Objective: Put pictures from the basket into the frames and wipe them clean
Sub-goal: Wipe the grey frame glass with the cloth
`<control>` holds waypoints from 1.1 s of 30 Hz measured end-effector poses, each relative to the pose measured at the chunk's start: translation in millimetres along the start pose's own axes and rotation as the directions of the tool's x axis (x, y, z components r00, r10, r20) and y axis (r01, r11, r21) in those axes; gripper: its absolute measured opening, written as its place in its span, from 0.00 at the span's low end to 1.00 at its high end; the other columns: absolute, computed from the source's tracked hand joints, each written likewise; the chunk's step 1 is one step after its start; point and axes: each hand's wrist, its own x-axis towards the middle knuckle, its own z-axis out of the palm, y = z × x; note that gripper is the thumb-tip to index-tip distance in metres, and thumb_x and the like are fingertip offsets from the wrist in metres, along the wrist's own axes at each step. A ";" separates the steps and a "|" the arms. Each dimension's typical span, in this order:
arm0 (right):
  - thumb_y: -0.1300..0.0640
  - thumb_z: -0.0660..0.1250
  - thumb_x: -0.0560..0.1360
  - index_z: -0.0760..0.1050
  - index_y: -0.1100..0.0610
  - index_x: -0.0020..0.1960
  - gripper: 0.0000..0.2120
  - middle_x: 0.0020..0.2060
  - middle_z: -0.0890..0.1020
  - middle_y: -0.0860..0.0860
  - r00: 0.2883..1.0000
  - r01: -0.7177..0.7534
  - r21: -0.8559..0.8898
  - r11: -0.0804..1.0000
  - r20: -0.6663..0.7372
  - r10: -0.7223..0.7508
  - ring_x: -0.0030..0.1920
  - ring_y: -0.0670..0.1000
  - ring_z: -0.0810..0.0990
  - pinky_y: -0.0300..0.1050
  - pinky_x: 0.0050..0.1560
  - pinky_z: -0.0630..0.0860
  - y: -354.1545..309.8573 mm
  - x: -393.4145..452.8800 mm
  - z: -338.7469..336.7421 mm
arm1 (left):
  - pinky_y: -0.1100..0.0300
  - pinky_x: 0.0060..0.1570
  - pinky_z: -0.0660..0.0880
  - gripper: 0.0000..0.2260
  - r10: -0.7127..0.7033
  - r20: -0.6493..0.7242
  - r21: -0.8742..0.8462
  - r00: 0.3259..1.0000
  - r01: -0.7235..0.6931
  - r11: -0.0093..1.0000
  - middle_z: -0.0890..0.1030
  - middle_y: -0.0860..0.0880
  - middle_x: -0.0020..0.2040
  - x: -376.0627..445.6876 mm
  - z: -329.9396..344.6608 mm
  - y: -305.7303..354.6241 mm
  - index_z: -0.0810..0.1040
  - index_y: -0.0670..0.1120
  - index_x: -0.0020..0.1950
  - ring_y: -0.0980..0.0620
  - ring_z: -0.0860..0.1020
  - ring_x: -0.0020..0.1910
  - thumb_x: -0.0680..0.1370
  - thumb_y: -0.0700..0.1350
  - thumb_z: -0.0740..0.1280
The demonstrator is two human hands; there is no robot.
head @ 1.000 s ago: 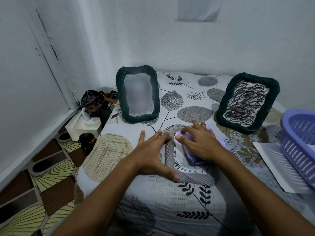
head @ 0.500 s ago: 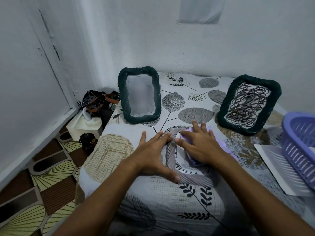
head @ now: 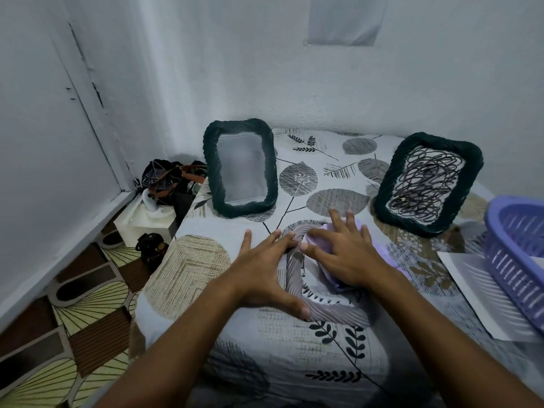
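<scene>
Cloth [head: 347,254] shifted only slightly across the glass since a second ago (wiping mid-stroke, likely unfinished), pressed flat under right hand [head: 344,254], fingers spread. Left hand [head: 265,272] splayed open, gripping nothing, steadying grey frame [head: 294,278] flat on bed [head: 206,260]. Basket [head: 518,254] at right, near.

Both forearms are showing bare from the bottom edge of the view up to the wrists, with no sleeve, watch or band on either. The left hand [head: 262,272] and the right hand [head: 344,254] are wearing no gloves and no rings, and short, plain, unpainted nails are showing on the fingertips.
</scene>
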 end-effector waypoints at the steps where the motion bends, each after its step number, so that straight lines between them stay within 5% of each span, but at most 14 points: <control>1: 0.29 0.48 0.74 0.61 0.41 0.74 0.31 0.78 0.41 0.54 1.000 -0.003 -0.037 0.999 0.012 0.003 0.76 0.59 0.35 0.64 0.73 0.38 -1.1 -0.9 0.8 | 0.44 0.72 0.30 0.57 -0.001 0.002 0.002 1.000 0.001 1.000 0.49 0.55 0.79 0.0 0.0 0.0 0.48 0.55 0.78 0.66 0.37 0.70 0.58 0.72 0.72; 10: 0.27 0.41 0.72 0.52 0.39 0.76 0.35 0.77 0.38 0.54 0.995 -0.056 -0.135 0.989 0.073 0.066 0.75 0.62 0.32 0.67 0.72 0.38 -6.5 -3.0 1.0 | 0.42 0.72 0.31 0.57 0.014 -0.004 0.016 1.000 -0.014 1.000 0.50 0.54 0.79 2.0 2.0 -3.5 0.48 0.54 0.78 0.62 0.40 0.75 0.58 0.74 0.71; 21: 0.29 0.42 0.74 0.56 0.41 0.75 0.34 0.78 0.43 0.55 0.998 -0.050 -0.087 0.995 0.040 0.054 0.76 0.61 0.35 0.67 0.72 0.39 -6.4 4.1 5.2 | 0.42 0.72 0.31 0.59 0.011 0.000 0.022 1.000 -0.011 1.000 0.50 0.54 0.79 2.8 1.7 -3.4 0.47 0.54 0.78 0.62 0.41 0.75 0.56 0.76 0.68; 33: 0.30 0.43 0.75 0.61 0.39 0.73 0.31 0.78 0.44 0.53 0.997 -0.029 -0.054 0.998 0.063 0.032 0.76 0.60 0.36 0.66 0.73 0.40 0.4 2.7 -2.7 | 0.50 0.68 0.25 0.57 -0.035 0.018 0.007 0.999 0.035 0.999 0.46 0.55 0.78 -3.1 -6.0 8.3 0.47 0.54 0.79 0.64 0.34 0.66 0.60 0.68 0.74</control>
